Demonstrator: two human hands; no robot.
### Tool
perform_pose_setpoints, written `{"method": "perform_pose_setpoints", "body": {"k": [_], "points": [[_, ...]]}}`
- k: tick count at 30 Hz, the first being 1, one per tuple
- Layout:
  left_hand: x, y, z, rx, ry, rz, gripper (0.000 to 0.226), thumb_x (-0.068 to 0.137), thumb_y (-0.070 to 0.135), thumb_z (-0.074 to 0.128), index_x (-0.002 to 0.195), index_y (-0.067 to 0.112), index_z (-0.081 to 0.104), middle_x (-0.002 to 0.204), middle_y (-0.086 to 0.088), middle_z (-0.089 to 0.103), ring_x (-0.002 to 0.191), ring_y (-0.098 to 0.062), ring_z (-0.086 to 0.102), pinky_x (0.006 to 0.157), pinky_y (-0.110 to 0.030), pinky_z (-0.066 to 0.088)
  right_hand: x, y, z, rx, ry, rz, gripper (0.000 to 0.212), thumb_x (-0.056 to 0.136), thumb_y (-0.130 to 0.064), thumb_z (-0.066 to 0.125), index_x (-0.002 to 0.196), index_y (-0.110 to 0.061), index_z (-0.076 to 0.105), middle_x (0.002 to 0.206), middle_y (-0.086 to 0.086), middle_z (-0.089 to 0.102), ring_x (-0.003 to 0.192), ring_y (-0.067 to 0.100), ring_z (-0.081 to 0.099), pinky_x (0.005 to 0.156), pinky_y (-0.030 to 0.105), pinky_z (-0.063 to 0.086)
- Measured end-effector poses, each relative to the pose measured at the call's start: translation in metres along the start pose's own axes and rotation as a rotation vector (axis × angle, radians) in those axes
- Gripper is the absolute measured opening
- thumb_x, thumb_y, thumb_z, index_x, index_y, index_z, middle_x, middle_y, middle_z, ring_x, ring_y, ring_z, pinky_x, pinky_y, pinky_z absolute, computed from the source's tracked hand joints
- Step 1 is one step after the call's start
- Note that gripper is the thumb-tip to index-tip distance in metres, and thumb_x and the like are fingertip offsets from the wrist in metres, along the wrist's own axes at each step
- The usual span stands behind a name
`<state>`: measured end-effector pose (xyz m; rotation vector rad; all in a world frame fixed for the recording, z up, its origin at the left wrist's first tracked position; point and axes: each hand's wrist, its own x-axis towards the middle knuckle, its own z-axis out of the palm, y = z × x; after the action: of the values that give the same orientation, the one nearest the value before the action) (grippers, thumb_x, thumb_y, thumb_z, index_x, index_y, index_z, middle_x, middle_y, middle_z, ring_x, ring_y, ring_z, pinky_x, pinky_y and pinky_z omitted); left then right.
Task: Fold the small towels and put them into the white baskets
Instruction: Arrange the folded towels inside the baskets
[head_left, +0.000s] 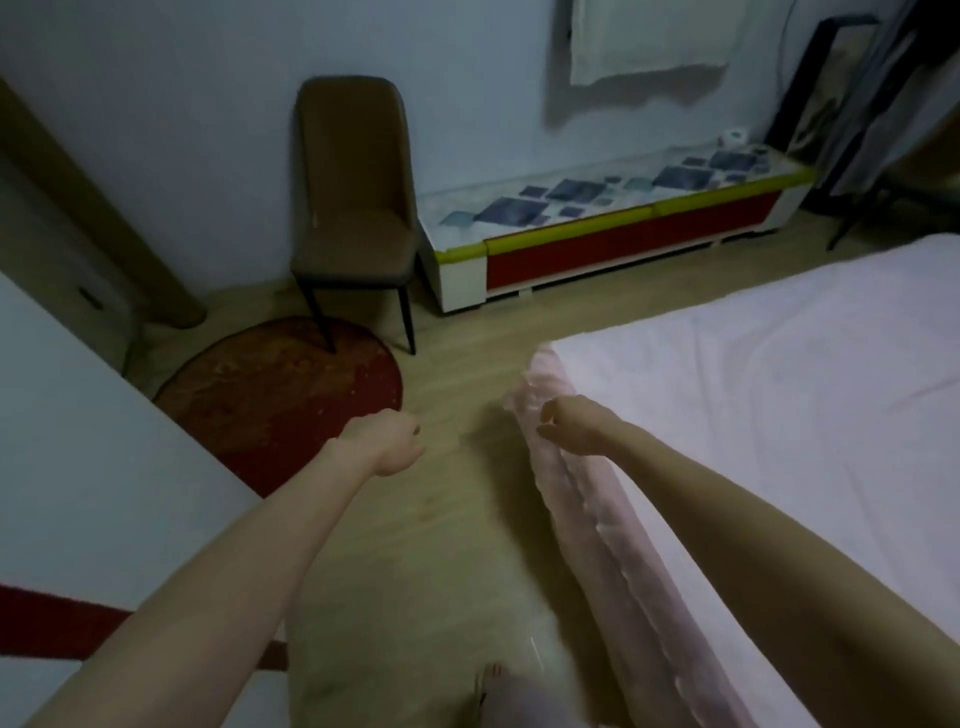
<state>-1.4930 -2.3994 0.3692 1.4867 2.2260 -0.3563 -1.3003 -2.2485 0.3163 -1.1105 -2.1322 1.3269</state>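
No small towel and no white basket shows in the head view. My left hand (387, 440) hangs over the wooden floor with its fingers curled into a fist and nothing in it. My right hand (563, 422) is stretched out at the near corner of the bed (753, 395), fingers curled, holding nothing that I can see. The bed has a pale pink cover with a ruffled skirt (587, 525) along its side.
A brown chair (350, 208) stands against the far wall, its legs on a round red rug (291, 400). A low cabinet (613, 234) with red fronts runs along the wall. A white surface (93, 457) fills the left. A strip of wooden floor lies between.
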Motion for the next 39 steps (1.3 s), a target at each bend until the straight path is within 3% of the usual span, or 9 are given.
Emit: {"method": "perform_pose_setpoints", "body": {"k": [2,3,8,14,17,21,27,33,39], "points": [[0.032,-0.019,-0.025,-0.019,-0.004,-0.026,0.040,0.098,0.039,0.041,0.131,0.018,0.052,0.127,-0.007,0.056,0.111,-0.026,0.056,0.084,-0.036,0.045,0.057,-0.018,0.001,-0.423,-0.174,0.243,0.014,0.097,-0.018,0.053,0.096,-0.005,0.061,0.094,0.014,0.060,0.089,0.027,0.060,0.082,0.033,0.050],[0.052,-0.031,-0.034,-0.021,0.007,-0.028,0.040,0.098,0.039,0.041,0.131,0.017,0.052,0.127,-0.007,0.056,0.111,-0.026,0.056,0.084,-0.036,0.045,0.091,-0.024,-0.002,-0.561,-0.226,0.260,0.020,0.095,-0.025,0.056,0.105,-0.009,0.063,0.104,0.010,0.063,0.095,0.021,0.062,0.087,0.029,0.050],[0.166,-0.084,-0.095,0.000,0.014,-0.027,0.039,0.098,0.039,0.041,0.128,0.018,0.054,0.126,-0.005,0.057,0.111,-0.024,0.055,0.082,-0.035,0.044,0.221,-0.048,0.006,-0.858,-0.415,0.081,0.035,0.097,-0.032,0.052,0.122,-0.009,0.059,0.119,0.012,0.063,0.102,0.027,0.060,0.090,0.037,0.051],[0.324,-0.127,-0.184,0.082,-0.021,0.084,0.038,0.099,0.038,0.040,0.126,0.016,0.055,0.125,-0.006,0.056,0.107,-0.024,0.056,0.080,-0.035,0.049,0.373,-0.062,0.001,-0.836,-0.345,0.174,0.038,0.099,-0.029,0.049,0.125,-0.003,0.057,0.125,0.016,0.060,0.111,0.031,0.057,0.094,0.039,0.048],[0.396,-0.128,-0.237,0.124,-0.016,0.174,0.034,0.099,0.037,0.040,0.118,0.014,0.057,0.116,-0.006,0.059,0.096,-0.022,0.056,0.079,-0.036,0.050,0.434,-0.066,-0.019,-0.777,-0.260,0.225,0.037,0.099,-0.028,0.048,0.125,-0.003,0.057,0.125,0.016,0.059,0.111,0.030,0.057,0.095,0.042,0.048],[0.488,-0.107,-0.294,0.216,-0.039,0.279,0.037,0.098,0.040,0.040,0.124,0.017,0.055,0.120,-0.005,0.059,0.104,-0.023,0.057,0.075,-0.033,0.046,0.502,-0.053,-0.057,-0.723,-0.199,0.303,0.037,0.099,-0.027,0.048,0.124,-0.003,0.057,0.124,0.016,0.060,0.110,0.030,0.058,0.094,0.045,0.049],[0.645,-0.043,-0.369,0.337,0.044,0.386,0.041,0.098,0.041,0.041,0.130,0.018,0.052,0.129,-0.007,0.056,0.114,-0.025,0.054,0.090,-0.037,0.047,0.623,0.004,-0.145,-0.654,-0.074,0.414,0.037,0.097,-0.028,0.051,0.122,-0.002,0.059,0.125,0.018,0.060,0.113,0.033,0.057,0.095,0.044,0.047],[0.782,0.035,-0.449,0.416,0.047,0.435,0.046,0.098,0.045,0.039,0.134,0.017,0.048,0.136,-0.008,0.052,0.120,-0.027,0.052,0.094,-0.040,0.045,0.735,0.043,-0.246,-0.626,0.013,0.500,0.035,0.096,-0.027,0.052,0.118,-0.002,0.062,0.122,0.018,0.062,0.112,0.032,0.057,0.094,0.039,0.048],[0.916,0.144,-0.514,0.457,0.033,0.575,0.039,0.097,0.044,0.040,0.120,0.016,0.054,0.128,-0.008,0.057,0.111,-0.028,0.056,0.086,-0.039,0.046,0.812,0.086,-0.354,-0.603,0.092,0.613,0.036,0.097,-0.027,0.049,0.121,-0.002,0.059,0.124,0.018,0.060,0.113,0.032,0.057,0.094,0.042,0.048]]}}
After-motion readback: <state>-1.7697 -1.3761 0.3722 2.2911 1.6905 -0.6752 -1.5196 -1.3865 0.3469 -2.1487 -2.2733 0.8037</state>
